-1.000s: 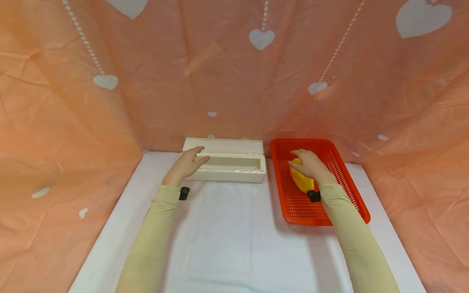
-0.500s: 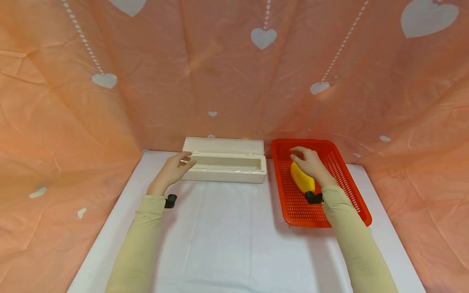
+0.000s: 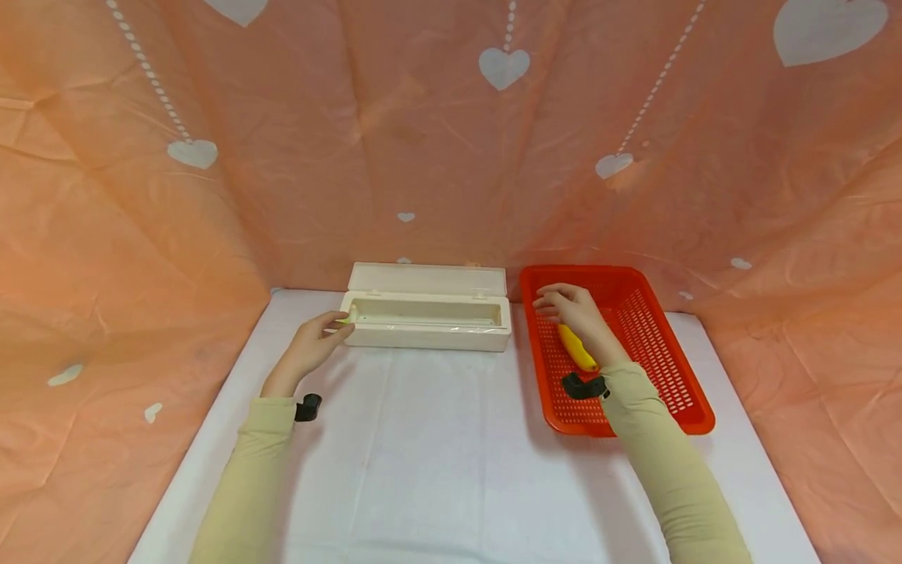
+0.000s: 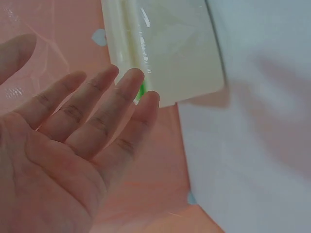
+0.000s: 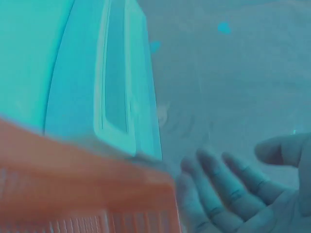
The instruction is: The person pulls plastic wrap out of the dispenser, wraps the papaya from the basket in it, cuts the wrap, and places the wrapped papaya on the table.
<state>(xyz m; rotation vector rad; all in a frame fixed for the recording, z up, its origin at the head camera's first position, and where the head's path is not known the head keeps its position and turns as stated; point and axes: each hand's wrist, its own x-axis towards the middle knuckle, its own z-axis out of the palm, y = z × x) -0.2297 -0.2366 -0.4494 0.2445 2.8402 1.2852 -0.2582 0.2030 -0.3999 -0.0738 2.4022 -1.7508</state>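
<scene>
A long white box [image 3: 430, 339] stands at the back of the table with its lid [image 3: 427, 277] raised. My left hand [image 3: 306, 352] is by the box's left end, fingers extended and nothing held; in the left wrist view its palm [image 4: 53, 170] shows bare. A small green patch [image 4: 142, 91] on the box end peeks out behind the fingertips. Over the left part of a red basket [image 3: 694, 392] hovers my right hand [image 3: 579, 315], loosely bent and holding nothing. Under it a yellow banana [image 3: 578, 348] lies in the basket, partly covered by the hand.
White cloth [image 3: 430, 454] covers the table. An orange curtain [image 3: 437, 157] with white hearts hangs close behind the box and basket and along both sides. The right wrist view has a blue-green tint, with the basket's rim [image 5: 87, 165] near the camera.
My left hand has drawn back leftward and toward me from over the box. My right hand has shifted slightly left above the basket, and the banana stays in place.
</scene>
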